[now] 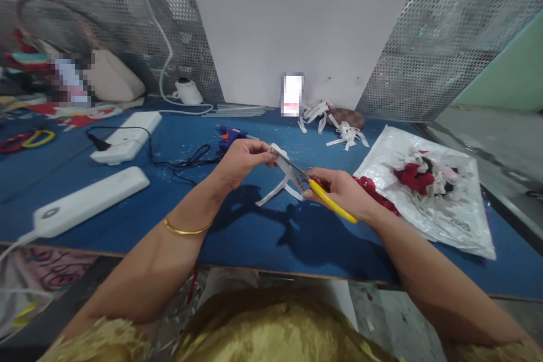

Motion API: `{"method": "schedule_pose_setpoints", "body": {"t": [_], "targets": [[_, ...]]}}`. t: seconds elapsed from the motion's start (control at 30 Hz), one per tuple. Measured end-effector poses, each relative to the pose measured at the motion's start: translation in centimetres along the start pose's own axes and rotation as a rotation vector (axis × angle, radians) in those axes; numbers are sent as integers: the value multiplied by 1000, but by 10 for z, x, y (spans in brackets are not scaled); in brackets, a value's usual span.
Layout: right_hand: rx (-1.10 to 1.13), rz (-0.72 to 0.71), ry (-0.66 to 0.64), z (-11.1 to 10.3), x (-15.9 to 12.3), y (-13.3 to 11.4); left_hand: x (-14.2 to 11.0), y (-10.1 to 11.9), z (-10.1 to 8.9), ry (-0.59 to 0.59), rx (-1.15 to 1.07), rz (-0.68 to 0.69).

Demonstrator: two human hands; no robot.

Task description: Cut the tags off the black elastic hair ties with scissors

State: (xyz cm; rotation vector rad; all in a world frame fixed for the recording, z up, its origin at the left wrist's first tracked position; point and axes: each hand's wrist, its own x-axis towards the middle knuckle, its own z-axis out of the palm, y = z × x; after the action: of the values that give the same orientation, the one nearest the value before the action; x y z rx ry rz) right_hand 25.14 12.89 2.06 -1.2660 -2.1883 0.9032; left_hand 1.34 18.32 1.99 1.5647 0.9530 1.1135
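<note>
Above the blue table, my left hand [246,159] pinches the upper end of a white ribbon piece [280,159], whose strips hang down and spread apart below. My right hand [339,189] grips a pair of scissors [328,199] with yellow and red handles. The scissor blades point up and left, reaching the ribbon close to my left fingertips. Whether the blades are parted cannot be made out. Behind my left hand lies a blue glue gun [231,134]. Some dark red fabric [375,191] lies just beyond my right wrist.
At the right, a white plastic bag [445,220] bears a heap of red, black and white scraps [419,175]. White ribbon bows [348,134] lie near a lit phone [292,96] at the back. Two white power strips [127,136] and black cables occupy the left, with other scissors [38,138] beyond.
</note>
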Motion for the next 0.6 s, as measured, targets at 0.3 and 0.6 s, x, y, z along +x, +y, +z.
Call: {"method": "schedule_pose_setpoints", "body": {"t": [0.3,0.6], "targets": [[-117,14,25,-2,0,-4,2,-4,0,-59,-36,-71],[461,58,-135,0,0,-2,-2,0,7,-77,-228,-47]]}}
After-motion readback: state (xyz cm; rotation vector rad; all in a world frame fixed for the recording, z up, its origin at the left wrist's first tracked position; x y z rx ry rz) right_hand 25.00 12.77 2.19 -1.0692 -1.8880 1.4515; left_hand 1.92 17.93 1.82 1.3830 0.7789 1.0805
